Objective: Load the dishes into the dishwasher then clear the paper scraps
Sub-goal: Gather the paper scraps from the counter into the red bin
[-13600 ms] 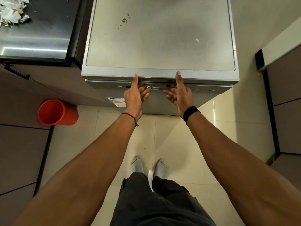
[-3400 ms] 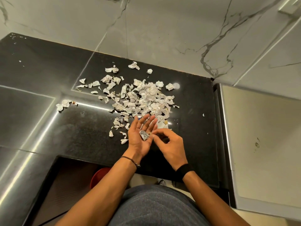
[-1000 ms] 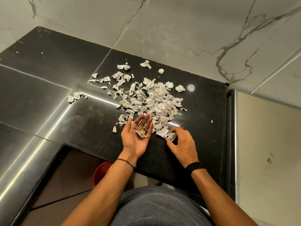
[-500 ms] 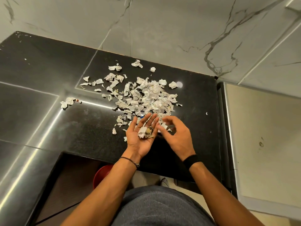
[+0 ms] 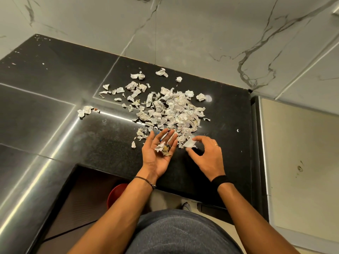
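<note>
Over the black counter (image 5: 91, 140) now, and the paper scraps (image 5: 174, 110) are lying in a loose heap toward its back right part, close to the marble wall (image 5: 183, 33), with smaller bits trailing off to the left and one stray clump (image 5: 85, 110) sitting well apart on that side. The left hand (image 5: 157, 154) is waiting palm up at the near edge of the heap, fingers straight and relaxed, not clenching anything, simply carrying a few crumpled pieces (image 5: 163, 148) in the hollow of the palm. A thin bracelet (image 5: 145, 180) is showing at that wrist. Just beside it, the right hand (image 5: 207, 156) is curling palm down over the counter, forefinger and thumb pinching a flat white scrap (image 5: 189, 143) at the heap's near right edge; whether the scrap is off the surface is hard to tell. A ring (image 5: 216, 145) is glinting on one finger and a black wristband (image 5: 219, 181) is wrapping the wrist. Below the counter's front edge a red bin (image 5: 116, 196) is peeking out, partly hidden by the left forearm. The dishwasher (image 5: 300, 153) is standing right of the counter, only its pale top showing.
</note>
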`<control>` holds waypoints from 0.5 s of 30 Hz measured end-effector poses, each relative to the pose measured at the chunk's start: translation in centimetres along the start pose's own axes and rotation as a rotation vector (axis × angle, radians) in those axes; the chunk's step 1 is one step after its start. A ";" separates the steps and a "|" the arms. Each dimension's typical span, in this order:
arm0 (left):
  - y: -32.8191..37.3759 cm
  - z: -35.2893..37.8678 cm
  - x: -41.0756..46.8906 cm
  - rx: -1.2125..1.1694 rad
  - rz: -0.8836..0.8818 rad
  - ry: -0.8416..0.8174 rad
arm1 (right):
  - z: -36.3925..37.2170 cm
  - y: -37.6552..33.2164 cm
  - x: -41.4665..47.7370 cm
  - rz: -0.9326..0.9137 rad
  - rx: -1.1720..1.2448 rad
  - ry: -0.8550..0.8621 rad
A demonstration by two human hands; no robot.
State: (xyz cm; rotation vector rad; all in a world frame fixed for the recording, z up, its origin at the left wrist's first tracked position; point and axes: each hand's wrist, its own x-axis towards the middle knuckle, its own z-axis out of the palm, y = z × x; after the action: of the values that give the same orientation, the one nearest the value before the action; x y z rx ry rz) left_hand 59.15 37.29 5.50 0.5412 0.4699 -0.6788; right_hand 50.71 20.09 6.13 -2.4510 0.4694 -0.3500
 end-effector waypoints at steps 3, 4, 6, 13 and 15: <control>-0.6 0.4 0.2 0.042 -0.005 0.003 | -1.2 -2.1 -0.3 -0.126 0.198 -0.041; -0.8 0.5 0.2 0.057 -0.011 -0.002 | -1.4 -2.9 -0.3 -0.196 0.219 -0.089; -1.1 0.9 0.1 0.052 -0.037 -0.019 | -1.5 -4.0 0.0 -0.309 0.207 -0.206; -1.9 0.2 -0.2 -0.085 -0.085 -0.065 | -1.7 0.1 0.4 -0.115 0.191 -0.091; -2.1 0.0 -0.3 -0.088 -0.070 -0.065 | -0.8 1.4 0.8 -0.136 0.032 -0.137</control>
State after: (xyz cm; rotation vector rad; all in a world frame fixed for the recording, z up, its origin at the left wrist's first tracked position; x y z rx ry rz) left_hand 57.47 35.99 5.03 0.4197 0.4575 -0.7373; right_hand 50.80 18.25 6.01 -2.4616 0.2384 -0.2415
